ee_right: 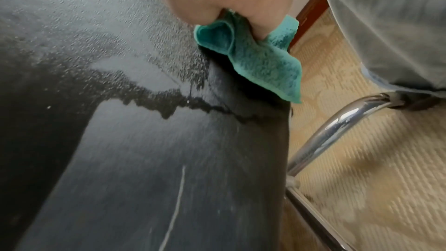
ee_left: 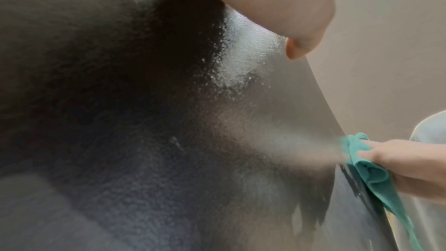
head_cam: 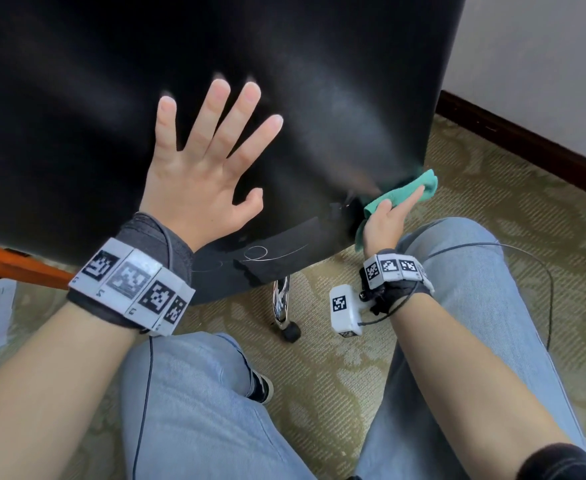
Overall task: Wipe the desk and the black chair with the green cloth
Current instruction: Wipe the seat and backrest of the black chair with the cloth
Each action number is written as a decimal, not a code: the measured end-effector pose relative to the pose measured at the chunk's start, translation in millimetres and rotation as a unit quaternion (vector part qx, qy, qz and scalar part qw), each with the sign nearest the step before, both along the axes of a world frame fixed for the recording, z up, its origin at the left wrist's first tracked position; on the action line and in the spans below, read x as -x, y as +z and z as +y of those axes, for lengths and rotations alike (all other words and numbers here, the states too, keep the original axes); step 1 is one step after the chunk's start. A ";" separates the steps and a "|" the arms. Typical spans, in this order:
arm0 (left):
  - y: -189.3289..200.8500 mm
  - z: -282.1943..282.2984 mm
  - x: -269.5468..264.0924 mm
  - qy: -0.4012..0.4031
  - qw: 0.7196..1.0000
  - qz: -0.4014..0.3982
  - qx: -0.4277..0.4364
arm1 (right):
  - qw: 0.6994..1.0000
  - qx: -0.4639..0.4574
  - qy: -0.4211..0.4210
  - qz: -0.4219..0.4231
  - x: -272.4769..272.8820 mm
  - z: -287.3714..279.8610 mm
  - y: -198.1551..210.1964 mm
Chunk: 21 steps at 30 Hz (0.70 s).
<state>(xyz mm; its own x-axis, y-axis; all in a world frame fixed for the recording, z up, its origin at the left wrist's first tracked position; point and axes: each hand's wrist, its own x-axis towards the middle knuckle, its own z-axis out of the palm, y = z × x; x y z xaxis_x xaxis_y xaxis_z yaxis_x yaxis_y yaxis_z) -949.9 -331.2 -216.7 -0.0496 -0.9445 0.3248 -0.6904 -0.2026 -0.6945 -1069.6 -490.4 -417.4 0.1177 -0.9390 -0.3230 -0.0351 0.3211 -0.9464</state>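
- Nearest the head camera are the person's knees in pale jeans (head_cam: 194, 403), with both forearms reaching away over them toward the black chair (head_cam: 94, 98).
- Flat against the chair's black back lies the left hand (head_cam: 199, 174), fingers straight and spread, gripping nothing; it looks to be steadying the chair.
- Low at the right edge of the chair back, near the seat, the right hand (head_cam: 386, 220) holds the green cloth (head_cam: 419, 183) bunched under its fingers, pressed where back and edge meet.
- Judging by its folds, the cloth is soft, light and limp; it should be held in a wad under flat fingers, or loose corners will trail.
- By its sheen, the chair's surface seems smooth and slick, so the cloth should glide; the chair may shift on its chrome legs (head_cam: 281, 303) unless braced.
- Only the right wrist view shows a ragged tear line (ee_right: 169, 100) and a pale scratch on the black surface, plus the cloth's free corner (ee_right: 270, 64) hanging past the edge.
- Only the left wrist view shows the right hand's fingers (ee_left: 386, 152) from the side, laid over the cloth.
- No desk top is plainly visible in any view; the patterned carpet (head_cam: 492, 202) lies beneath.
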 end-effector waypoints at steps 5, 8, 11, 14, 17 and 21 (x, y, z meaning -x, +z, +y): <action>-1.0 1.2 -1.5 0.002 1.000 -0.001 0.007 | 0.997 0.016 0.069 0.030 0.3 42.2 14.4; -0.4 2.1 -0.8 0.003 1.000 0.004 0.008 | 0.990 0.082 0.111 -0.019 -5.7 80.7 35.8; 0.8 1.9 0.7 0.007 1.000 0.008 0.003 | 0.984 0.122 0.125 -0.045 -13.5 95.9 53.8; 1.1 2.1 -0.5 0.006 1.000 0.005 -0.001 | 0.983 0.141 0.109 -0.047 -17.1 87.1 58.2; 0.6 1.0 0.2 0.008 1.000 -0.002 -0.003 | 0.982 0.157 0.105 -0.031 -14.4 74.2 47.2; 1.9 -1.7 2.4 0.008 1.000 -0.002 0.000 | 0.993 0.048 0.097 0.038 -4.3 52.5 1.1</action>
<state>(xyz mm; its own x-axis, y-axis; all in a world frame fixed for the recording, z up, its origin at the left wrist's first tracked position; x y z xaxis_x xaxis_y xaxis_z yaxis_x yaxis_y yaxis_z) -952.3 -333.0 -214.9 -0.0366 -0.9454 0.3238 -0.6838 -0.2126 -0.6980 -1065.3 -437.9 -416.3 0.2782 -0.9279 -0.2483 -0.1605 0.2099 -0.9645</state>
